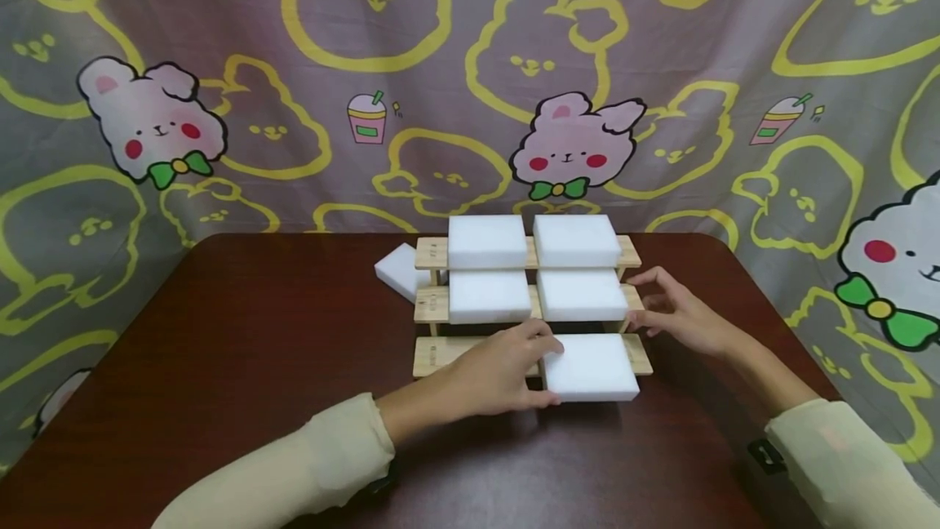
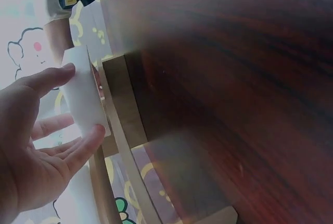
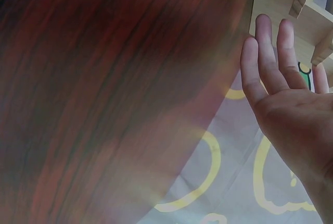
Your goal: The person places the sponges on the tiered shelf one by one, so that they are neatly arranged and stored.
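A three-tier wooden rack (image 1: 444, 357) stands on the table, with white foam blocks on its steps. My left hand (image 1: 507, 366) pinches the left end of the block (image 1: 595, 370) on the bottom step, and that block juts past the step's front edge. In the left wrist view, the left hand (image 2: 41, 146) has thumb and fingers spread along the side of the white block (image 2: 83, 94). My right hand (image 1: 683, 321) is at the rack's right end, fingertips right at the middle step. The right wrist view shows the right hand (image 3: 291, 104) with its fingers extended beside the wood (image 3: 276, 5).
Two white blocks sit on the top step, including the left one (image 1: 487, 242), and two on the middle step, including the right one (image 1: 582, 295). Another block (image 1: 404, 272) lies tilted behind the rack's left side. A patterned curtain (image 1: 441, 104) hangs behind the dark table (image 1: 257, 349).
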Demonstrator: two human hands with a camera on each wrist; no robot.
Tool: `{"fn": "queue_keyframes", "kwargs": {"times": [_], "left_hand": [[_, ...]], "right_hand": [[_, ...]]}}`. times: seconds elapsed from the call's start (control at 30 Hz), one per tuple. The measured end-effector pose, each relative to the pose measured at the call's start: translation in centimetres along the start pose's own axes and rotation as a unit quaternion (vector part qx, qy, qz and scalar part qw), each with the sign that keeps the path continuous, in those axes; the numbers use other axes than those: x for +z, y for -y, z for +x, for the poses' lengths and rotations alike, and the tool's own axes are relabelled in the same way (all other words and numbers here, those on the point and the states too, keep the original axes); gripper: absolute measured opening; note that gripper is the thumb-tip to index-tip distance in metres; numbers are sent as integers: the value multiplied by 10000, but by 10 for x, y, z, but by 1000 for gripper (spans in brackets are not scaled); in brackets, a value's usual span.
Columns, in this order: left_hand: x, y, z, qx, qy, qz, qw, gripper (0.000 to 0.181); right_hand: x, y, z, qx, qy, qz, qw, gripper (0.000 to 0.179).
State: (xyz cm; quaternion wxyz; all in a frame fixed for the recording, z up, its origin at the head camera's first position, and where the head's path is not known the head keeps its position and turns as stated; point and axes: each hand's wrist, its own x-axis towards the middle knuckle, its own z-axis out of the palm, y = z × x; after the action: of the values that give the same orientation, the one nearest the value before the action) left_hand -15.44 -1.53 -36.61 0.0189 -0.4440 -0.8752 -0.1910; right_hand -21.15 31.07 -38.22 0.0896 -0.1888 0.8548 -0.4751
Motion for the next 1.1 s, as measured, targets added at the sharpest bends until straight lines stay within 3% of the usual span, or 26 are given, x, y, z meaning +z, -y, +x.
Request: {"fn": "queue_keyframes", "kwargs": {"times": [0.2, 0.57, 0.87, 1.1], "left_hand": [[4, -3, 2, -5, -31, 449, 9990, 51], [7, -4, 3, 168, -342, 778, 9962, 46], [9, -5, 3, 199, -462, 827, 9953, 40], [10, -6, 3, 43, -510, 876, 9948, 36]], "right_hand": [[0, 1, 0, 23, -23, -55, 10000, 51], [0, 1, -1, 99, 32, -68, 9999, 53], [0, 2, 0, 84, 3, -22, 10000, 52], [1, 2, -1, 57, 4, -23, 10000, 51]]}}
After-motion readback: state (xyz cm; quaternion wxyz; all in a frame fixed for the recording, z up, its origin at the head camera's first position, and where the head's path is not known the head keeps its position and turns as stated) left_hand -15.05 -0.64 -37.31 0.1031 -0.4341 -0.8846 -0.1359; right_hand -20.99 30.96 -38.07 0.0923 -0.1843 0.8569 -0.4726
